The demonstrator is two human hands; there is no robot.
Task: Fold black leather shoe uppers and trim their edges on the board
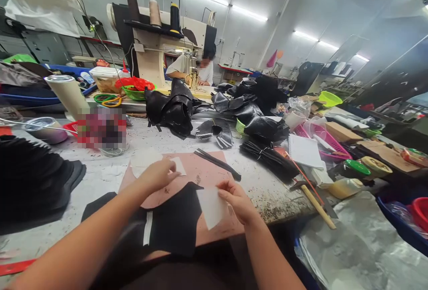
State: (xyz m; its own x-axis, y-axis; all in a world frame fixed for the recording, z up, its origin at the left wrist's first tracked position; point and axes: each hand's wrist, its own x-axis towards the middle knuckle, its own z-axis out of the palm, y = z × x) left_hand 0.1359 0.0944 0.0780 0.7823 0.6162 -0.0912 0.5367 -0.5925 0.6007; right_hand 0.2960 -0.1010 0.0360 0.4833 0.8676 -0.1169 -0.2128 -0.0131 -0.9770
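My right hand (236, 200) pinches the edge of a thin white sheet (211, 207) between thumb and fingers, at the right side of a black cut panel (177, 223). Over the pink board (219, 165), my left hand (162, 175) is closed, its fingertips at a small white piece (180, 166). Another pale sheet (144, 158) lies just behind that hand. The black panel rests partly on the board and bears a narrow white strip (147, 228). Two slim black strips (219, 164) lie across the board's far part.
Stacked black pieces (30, 183) stand at left. Black leather items (172, 107) and a tied black bundle (267, 158) lie farther back. A hammer (319, 207) juts over the right table edge. Beyond, a person (205, 71) sits behind a sewing machine (150, 54).
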